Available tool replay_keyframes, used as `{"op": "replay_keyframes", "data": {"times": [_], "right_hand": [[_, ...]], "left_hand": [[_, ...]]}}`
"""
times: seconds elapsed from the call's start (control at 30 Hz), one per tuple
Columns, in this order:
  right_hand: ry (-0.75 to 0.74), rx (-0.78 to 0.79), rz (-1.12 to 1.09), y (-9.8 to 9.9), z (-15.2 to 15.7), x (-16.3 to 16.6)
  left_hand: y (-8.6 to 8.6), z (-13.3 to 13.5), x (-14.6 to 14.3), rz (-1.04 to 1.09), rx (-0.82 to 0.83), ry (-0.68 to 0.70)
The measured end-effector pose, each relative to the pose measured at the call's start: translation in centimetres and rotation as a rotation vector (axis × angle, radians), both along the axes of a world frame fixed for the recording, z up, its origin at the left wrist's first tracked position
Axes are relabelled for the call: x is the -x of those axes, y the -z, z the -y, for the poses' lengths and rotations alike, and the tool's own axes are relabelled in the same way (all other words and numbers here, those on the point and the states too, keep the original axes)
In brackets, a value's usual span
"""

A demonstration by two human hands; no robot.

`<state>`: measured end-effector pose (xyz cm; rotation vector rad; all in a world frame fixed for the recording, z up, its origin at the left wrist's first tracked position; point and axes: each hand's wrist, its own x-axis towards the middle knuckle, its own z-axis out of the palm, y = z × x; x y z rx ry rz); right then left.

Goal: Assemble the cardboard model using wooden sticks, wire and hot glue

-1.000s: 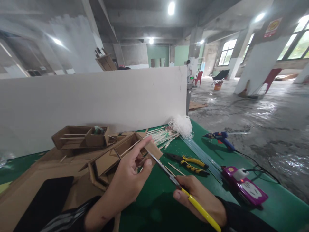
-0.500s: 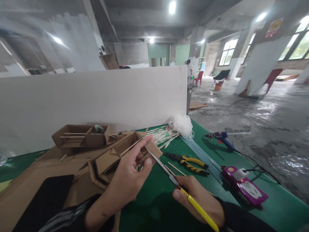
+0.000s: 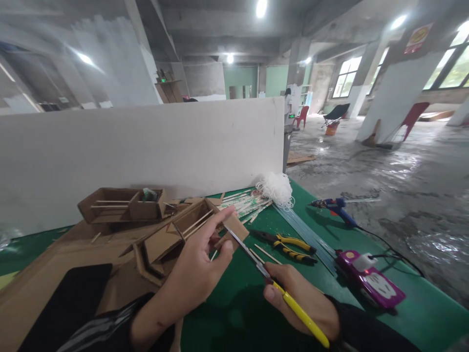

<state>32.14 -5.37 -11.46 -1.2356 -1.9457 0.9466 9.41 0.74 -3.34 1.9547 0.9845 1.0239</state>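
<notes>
My left hand (image 3: 200, 261) pinches a thin wooden stick (image 3: 214, 253) between thumb and fingers, just in front of a cardboard model (image 3: 166, 242) with sticks set across it. My right hand (image 3: 304, 300) is closed round the yellow handles of long-nosed pliers (image 3: 271, 281). Their metal jaws reach up and left to my left fingertips. Both hands hover above the green table (image 3: 238, 313).
A second pair of yellow-and-black pliers (image 3: 287, 243) lies right of the model. Beyond it lie clear glue sticks (image 3: 306, 234), a blue glue gun (image 3: 335, 208), a purple device (image 3: 370, 278), a white thread bundle (image 3: 275, 188) and loose sticks (image 3: 244, 205). A white board (image 3: 146, 151) walls the table's back.
My left thumb has closed onto a short stick, which now shows below my fingers. The pliers and my right hand have shifted slightly up and left.
</notes>
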Motion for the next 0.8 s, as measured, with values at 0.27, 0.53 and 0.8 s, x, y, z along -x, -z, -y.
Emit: {"op": "replay_keyframes", "data": {"times": [0.27,0.53,0.8], "right_hand": [[0.025,0.053,0.0,-0.01,-0.03,-0.06],[0.032,0.06,0.002,-0.14,0.59,0.07],[0.031,0.064,-0.003,0.24,0.36,-0.07]], "left_hand": [[0.24,-0.17,0.19,-0.002,-0.001,-0.002],[0.26,-0.07,0.04,0.015,-0.023,-0.003],[0.08,-0.01,0.07,0.013,-0.005,0.0]]}}
